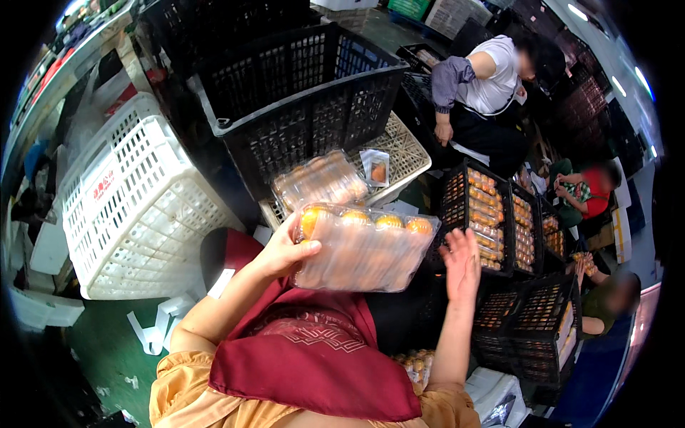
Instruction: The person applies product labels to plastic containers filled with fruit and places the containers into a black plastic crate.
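Observation:
My left hand (285, 251) grips the left end of a clear plastic pack (367, 253), its thumb lying over the near side. Round orange fruits show along the far edge of this pack, while glare veils the rest. Off the right end of the pack, my right hand (462, 262) is raised with fingers spread and touches nothing. Just beyond, clear plastic packs (321, 184) lie on an upturned cream crate (403, 153). Beside them is a small stack of labels (376, 169) with an orange picture.
A large black crate (307, 100) stands ahead, and a white crate (132, 192) at the left. To the right are black crates (474, 214) filled with fruit packs. A person in white (492, 78) sits beyond; others work at far right. White strips (153, 328) litter the green floor.

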{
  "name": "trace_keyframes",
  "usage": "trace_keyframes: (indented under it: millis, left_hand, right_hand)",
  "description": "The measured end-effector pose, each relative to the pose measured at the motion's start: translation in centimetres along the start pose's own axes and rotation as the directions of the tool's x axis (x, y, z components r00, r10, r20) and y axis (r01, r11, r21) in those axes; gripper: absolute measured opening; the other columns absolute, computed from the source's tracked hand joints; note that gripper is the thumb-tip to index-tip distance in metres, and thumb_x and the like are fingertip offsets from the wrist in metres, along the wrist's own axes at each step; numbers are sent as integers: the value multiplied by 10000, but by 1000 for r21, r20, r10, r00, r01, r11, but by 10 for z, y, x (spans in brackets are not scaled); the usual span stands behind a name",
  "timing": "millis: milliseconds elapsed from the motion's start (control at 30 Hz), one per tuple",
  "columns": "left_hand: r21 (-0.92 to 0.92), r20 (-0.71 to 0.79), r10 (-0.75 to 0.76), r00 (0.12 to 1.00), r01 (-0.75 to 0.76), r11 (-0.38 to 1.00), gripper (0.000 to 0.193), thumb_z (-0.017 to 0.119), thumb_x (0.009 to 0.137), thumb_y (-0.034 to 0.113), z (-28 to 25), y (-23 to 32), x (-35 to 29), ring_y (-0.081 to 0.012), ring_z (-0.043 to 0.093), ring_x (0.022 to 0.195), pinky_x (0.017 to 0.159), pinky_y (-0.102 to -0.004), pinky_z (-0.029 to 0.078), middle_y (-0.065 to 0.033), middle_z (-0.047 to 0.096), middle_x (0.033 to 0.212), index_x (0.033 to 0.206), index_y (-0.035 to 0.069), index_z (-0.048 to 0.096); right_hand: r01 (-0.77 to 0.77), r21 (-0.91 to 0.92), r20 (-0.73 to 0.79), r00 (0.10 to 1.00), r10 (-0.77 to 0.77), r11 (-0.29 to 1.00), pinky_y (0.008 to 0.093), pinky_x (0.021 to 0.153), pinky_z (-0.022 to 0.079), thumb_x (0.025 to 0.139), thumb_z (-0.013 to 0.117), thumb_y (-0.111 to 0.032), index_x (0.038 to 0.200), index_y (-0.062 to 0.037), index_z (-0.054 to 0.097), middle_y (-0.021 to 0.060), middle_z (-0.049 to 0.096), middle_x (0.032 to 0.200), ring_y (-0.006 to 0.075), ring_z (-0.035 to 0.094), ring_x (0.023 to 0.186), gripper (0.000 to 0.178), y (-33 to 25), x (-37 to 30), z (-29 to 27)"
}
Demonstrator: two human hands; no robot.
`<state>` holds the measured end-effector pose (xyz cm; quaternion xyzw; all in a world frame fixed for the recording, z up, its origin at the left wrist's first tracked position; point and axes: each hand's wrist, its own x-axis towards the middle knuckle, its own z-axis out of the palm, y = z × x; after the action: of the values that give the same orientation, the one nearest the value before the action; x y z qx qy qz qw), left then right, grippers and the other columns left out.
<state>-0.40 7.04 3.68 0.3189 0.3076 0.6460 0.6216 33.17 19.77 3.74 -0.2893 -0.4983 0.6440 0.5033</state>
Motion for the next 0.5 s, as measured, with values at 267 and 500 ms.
trace_keyframes:
  millis: [267, 500]
  left_hand:
    - [467, 296, -189, 936, 30, 884, 662, 722, 770, 164, 11, 14, -8, -150, 413, 1173, 1001, -308, 333, -98, 463, 1265, 1317, 2, 387]
    - [771, 73, 181, 981, -171, 613, 576, 615, 850, 185, -30, 16, 16, -227, 438, 1200, 988, -354, 353, -126, 484, 1289, 1344, 28, 362]
  right_hand:
    - [319, -801, 594, 536, 600, 507, 364, 888, 441, 704, 716, -330, 1198, -37, 503, 216, 561, 1129, 318, 557, 1045, 613, -39, 35, 125]
    - [-400, -535, 353, 694, 627, 744, 305, 815, 489, 722, 746, -153, 1137, 10, 523, 75, 607, 1025, 138, 581, 933, 498, 37, 39, 97]
